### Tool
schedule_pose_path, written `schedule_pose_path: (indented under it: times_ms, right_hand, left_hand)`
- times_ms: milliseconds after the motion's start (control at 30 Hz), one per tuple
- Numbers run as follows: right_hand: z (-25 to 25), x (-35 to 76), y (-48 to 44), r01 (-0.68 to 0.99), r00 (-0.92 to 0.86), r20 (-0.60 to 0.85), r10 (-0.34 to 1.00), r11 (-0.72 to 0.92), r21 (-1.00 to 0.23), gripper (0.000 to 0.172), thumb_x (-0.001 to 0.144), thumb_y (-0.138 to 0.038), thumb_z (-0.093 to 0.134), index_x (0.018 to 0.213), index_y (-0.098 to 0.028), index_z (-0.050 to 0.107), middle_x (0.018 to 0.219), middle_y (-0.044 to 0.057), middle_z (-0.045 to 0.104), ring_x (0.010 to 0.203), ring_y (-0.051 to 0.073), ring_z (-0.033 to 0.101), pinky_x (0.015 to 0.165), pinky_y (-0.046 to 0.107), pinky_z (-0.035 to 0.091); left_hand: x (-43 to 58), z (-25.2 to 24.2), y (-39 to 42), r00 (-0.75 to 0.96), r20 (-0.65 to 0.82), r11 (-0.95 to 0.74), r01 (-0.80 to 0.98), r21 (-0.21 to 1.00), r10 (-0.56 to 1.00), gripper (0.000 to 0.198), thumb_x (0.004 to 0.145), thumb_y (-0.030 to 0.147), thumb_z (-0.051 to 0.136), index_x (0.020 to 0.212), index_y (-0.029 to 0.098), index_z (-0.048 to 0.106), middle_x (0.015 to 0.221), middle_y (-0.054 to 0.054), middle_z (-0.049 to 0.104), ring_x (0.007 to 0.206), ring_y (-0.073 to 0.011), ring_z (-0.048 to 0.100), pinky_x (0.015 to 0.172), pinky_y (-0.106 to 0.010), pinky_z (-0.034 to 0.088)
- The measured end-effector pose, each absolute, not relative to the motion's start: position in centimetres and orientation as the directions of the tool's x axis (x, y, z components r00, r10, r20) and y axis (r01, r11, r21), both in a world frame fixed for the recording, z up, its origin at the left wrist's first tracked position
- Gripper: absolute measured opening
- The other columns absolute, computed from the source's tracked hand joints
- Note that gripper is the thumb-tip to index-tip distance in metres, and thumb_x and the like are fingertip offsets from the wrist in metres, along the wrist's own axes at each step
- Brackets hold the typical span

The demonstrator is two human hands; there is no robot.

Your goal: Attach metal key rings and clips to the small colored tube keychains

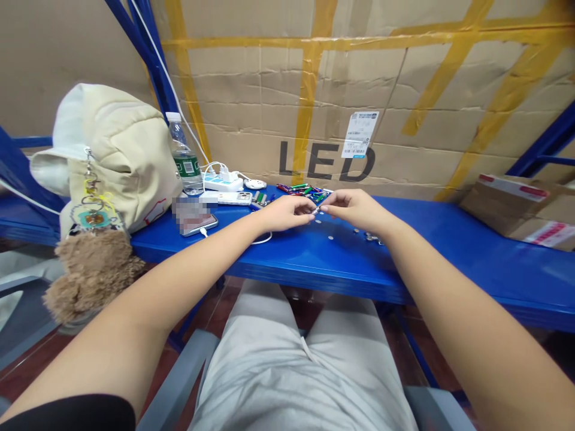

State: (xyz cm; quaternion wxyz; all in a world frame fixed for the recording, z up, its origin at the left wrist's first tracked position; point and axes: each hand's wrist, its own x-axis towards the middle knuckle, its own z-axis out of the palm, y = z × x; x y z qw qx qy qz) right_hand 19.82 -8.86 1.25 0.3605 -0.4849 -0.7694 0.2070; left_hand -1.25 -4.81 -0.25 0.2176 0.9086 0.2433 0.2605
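My left hand [285,214] and my right hand [353,209] meet above a blue steel shelf [251,251]. Their fingertips pinch a small silver metal part [317,211] between them. Several loose silver pieces [330,237] lie on the shelf just below my hands, and a small cluster of metal pieces [371,237] sits nearer my right hand. Behind my fingers is a heap of slim green, red and blue cylinders [303,190], possibly batteries.
At the left of the shelf stand a beige bag [121,155] with a plush keychain [92,278], a water bottle [184,158], a power strip [223,182] and a cabled phone [197,224]. A taped cardboard wall [314,90] rises behind; a cardboard box [521,212] sits right.
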Motion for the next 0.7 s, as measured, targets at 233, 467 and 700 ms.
schedule_pose_path:
  times_ms: [233, 467, 700]
  right_hand:
    - [0.8, 19.3, -8.7, 0.695, -0.288, 0.421, 0.86, 0.49, -0.526, 0.029, 0.076, -0.046, 0.06, 0.073, -0.017, 0.062, 0.07, 0.004, 0.064, 0.067, 0.016, 0.054, 0.062, 0.029, 0.04]
    - [0.8, 19.6, -8.8, 0.735, -0.443, 0.369, 0.817, 0.567, -0.372, 0.023, 0.081, -0.04, 0.052, 0.073, -0.019, 0.058, 0.068, 0.001, 0.059, 0.064, 0.014, 0.05, 0.062, 0.026, 0.038]
    - [1.4, 20.8, -9.3, 0.659, -0.556, 0.011, 0.831, 0.448, -0.603, 0.035, 0.081, -0.055, 0.055, 0.073, -0.021, 0.055, 0.066, -0.001, 0.06, 0.063, 0.014, 0.053, 0.062, 0.026, 0.041]
  left_hand:
    - [-1.1, -0.1, -4.9, 0.657, 0.434, -0.762, 0.36, 0.538, 0.616, 0.027, 0.089, 0.031, 0.053, 0.107, 0.015, 0.066, 0.095, -0.006, 0.072, 0.083, -0.0151, 0.065, 0.078, -0.029, 0.051]
    - [-1.2, 0.4, -4.6, 0.787, 0.522, -0.944, 0.296, 0.144, 0.327, 0.022, 0.089, 0.022, 0.054, 0.104, 0.017, 0.07, 0.104, -0.009, 0.07, 0.1, -0.0187, 0.063, 0.092, -0.031, 0.047]
    - [-1.2, 0.4, -4.5, 0.884, 0.432, -0.984, 0.151, 0.099, 0.179, 0.021, 0.09, 0.025, 0.053, 0.098, 0.021, 0.072, 0.102, -0.009, 0.069, 0.095, -0.0173, 0.064, 0.089, -0.028, 0.047]
